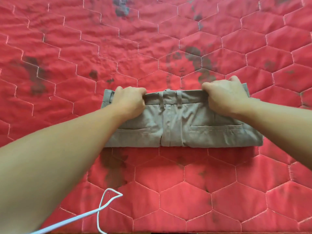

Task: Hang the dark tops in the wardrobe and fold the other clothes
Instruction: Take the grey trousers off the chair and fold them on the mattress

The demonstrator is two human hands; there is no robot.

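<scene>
A pair of grey-beige trousers (182, 125) lies folded into a wide flat rectangle on the red quilted bedspread (152, 48), waistband on the far side, two back pockets facing up. My left hand (130, 100) grips the waistband near its left end, fingers curled over the edge. My right hand (224, 95) holds the same waistband near the right end. No dark tops and no wardrobe are in view.
A white cord or thin hanger loop (103, 206) lies on the bedspread at the near left, under my left forearm. The bedspread has hexagon stitching and dark stains, and it fills the whole view.
</scene>
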